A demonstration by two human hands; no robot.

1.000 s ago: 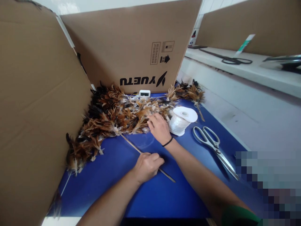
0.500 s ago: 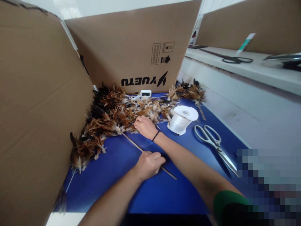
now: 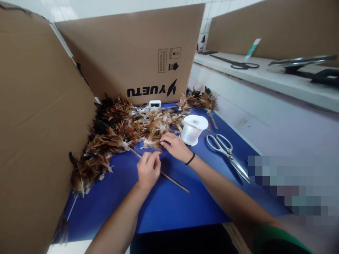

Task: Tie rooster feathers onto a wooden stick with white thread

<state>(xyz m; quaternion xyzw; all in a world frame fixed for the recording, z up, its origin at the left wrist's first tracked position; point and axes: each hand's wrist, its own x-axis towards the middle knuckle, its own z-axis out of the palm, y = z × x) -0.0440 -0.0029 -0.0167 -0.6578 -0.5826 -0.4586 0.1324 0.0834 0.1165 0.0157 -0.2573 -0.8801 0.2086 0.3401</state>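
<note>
At your far left a cardboard wall (image 3: 39, 116) stands upright along the edge of the blue table top (image 3: 169, 208). A heap of brown, black and white feathers (image 3: 119, 127) lies against it and runs back to the printed cardboard box (image 3: 132, 56) standing behind.

A thin wooden stick (image 3: 172, 180) lies slanted on the blue surface, its far end bound in feathers. Your left hand (image 3: 148, 171) sits over the middle of this stick, fingers curled and drawn together at the tips, pinching at or just above it; whether they grip the stick itself you cannot tell from here. Just beside it, your right hand (image 3: 176, 146), a dark band on its wrist, reaches into the near edge of the heap, fingertips closed on a small tuft of feathers.

Further right a white spool of thread (image 3: 194, 129) stands upright, near your right hand but apart from it. Right of that, a pair of scissors (image 3: 225, 151) lies flat on the blue surface.
</note>
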